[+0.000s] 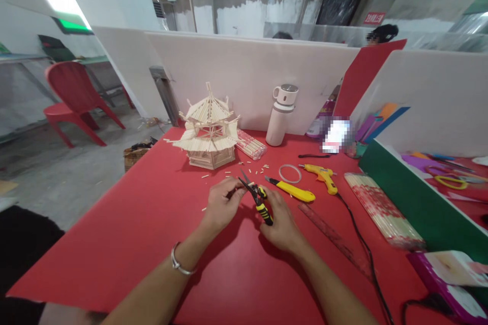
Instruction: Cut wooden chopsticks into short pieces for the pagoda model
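Note:
My right hand (280, 218) is wrapped around snips (264, 213) with black and yellow striped handles. Their long, thin blades point up and to the left, spread apart. My left hand (223, 200), wearing a silver bangle at the wrist, pinches its fingers together beside the blades; what it holds is too small to make out. Behind my hands, short cut bits of stick (263, 167) lie scattered. A pagoda model (209, 132) built from pale wooden sticks stands behind my left hand. To the right of the blades lies a yellow utility knife (295, 191).
A yellow glue gun (322, 177) with a black cord, a clear ring (290, 173) and a red ruler (335, 238) lie on the right. Packs of sticks (381, 208) (251, 144) and a white flask (278, 122) are farther out. White boards (236, 76) enclose the red table (125, 244).

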### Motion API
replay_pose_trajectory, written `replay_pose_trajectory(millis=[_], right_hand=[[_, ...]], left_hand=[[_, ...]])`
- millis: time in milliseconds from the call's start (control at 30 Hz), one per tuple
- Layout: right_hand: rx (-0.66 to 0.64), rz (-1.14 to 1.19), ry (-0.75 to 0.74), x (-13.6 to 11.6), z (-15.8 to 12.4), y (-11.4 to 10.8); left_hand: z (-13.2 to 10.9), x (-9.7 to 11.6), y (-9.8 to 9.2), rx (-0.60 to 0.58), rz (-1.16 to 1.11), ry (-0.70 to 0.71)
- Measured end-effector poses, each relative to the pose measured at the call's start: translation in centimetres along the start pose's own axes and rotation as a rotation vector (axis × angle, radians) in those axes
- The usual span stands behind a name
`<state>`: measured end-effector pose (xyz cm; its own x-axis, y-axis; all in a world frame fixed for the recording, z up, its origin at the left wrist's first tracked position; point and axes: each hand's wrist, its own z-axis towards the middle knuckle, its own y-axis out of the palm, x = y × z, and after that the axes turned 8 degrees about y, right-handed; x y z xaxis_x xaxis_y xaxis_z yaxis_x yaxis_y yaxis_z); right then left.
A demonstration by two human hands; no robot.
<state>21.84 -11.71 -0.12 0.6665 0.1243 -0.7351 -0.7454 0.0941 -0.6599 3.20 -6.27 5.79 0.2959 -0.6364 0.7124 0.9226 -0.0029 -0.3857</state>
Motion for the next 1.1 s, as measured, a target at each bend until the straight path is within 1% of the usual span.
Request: replay_pose_trajectory(millis=[233,433,700,900,1100], right_hand=[[-0.003,-0.012,0.021,-0.08,-0.05,0.0],[0.01,-0.047,0.028,-0.03,-0.09,0.05],[0.029,-0.079,0.005,-0.05,-0.07,0.02],[0.045,-0.028,0.006,-0.58,-0.13,-0.16],[0.047,-0.053,0.015,-0.89,-0.2,-0.5]], left_hand=[[-0.24,-0.35,0.17,-0.016,-0.017,-0.03],[-0.14,-0.24,0.05,-0.036,-0.024,-0.026],[-0.1,-0.26,0.09,-0.031,-0.023,-0.034],[-0.09,-0.2,0.09,-0.004,-0.04,0.0],[-0.19,-0.36,0.13,-0.004,-0.029,-0.045]])
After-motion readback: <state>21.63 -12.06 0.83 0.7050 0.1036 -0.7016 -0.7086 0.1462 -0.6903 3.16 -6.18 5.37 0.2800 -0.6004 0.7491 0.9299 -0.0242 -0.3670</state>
